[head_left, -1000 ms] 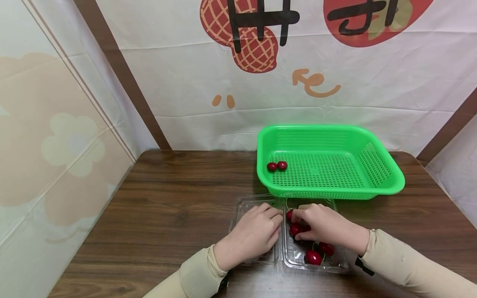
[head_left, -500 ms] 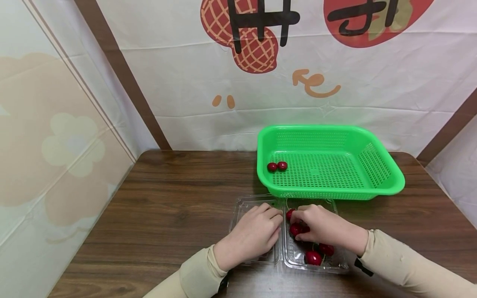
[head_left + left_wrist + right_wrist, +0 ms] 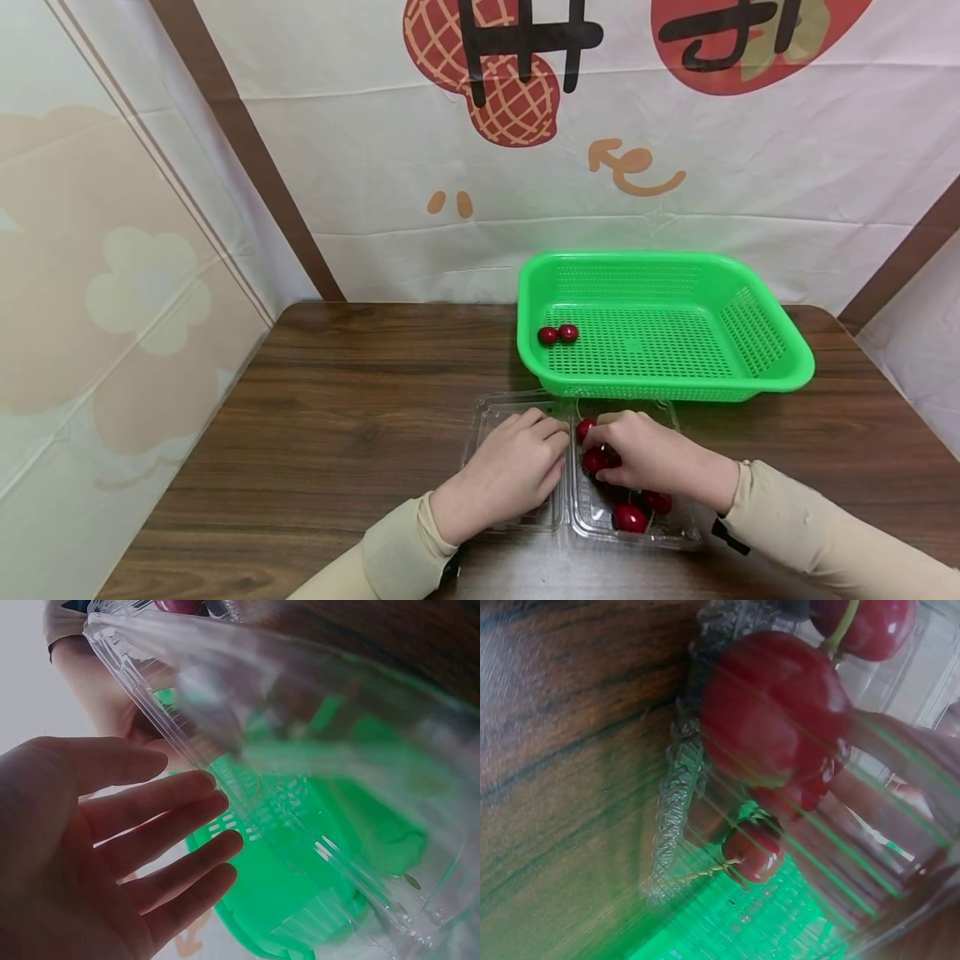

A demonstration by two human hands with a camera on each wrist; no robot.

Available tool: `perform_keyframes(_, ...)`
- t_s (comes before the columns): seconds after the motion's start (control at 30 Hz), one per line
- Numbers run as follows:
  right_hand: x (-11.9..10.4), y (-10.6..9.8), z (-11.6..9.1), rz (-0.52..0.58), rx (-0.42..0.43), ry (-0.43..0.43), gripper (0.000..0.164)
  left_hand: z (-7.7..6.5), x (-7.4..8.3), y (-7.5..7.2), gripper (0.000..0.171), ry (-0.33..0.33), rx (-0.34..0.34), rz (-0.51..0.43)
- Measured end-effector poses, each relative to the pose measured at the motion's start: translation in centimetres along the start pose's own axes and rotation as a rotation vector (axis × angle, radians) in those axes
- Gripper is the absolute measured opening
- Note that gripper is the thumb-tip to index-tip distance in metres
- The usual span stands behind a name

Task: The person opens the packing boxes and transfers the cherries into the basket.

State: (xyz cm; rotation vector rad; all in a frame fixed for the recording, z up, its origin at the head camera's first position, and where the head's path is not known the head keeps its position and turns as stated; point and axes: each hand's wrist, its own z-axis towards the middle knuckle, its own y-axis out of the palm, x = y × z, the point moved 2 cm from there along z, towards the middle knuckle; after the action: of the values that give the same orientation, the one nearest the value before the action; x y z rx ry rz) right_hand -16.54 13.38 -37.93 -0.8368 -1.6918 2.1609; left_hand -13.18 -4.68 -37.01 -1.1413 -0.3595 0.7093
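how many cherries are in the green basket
2. Both are in the green basket: one cherry near its left wall, another cherry just right of it. None appear hidden there.

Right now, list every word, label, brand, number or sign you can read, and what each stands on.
None reads whole.
Backdrop: two groups of black strokes, cut off by the head view's top edge, unreadable.
Green basket, clear container: no lettering visible.
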Motion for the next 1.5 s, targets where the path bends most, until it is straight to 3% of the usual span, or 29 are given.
perform_keyframes(0.5, -0.2, -0.6, 0.1, 0.000, 0.014, -0.016, 0.023, 0.1, 0.0, 0.0, 0.019, 0.000, -0.003, -0.001)
perform_keyframes(0.77, -0.6, -1.2, 0.1, -0.015, -0.012, 0.008, 0.025, 0.0, 0.0, 0.0, 0.019, 0.001, -0.001, 0.001)
perform_keyframes(1.5, -1.1, -3.4, -0.3, -0.022, 0.016, 0.030, 0.031, 0.1, 0.0, -0.2, 0.020, -0.007, -0.016, -0.004)
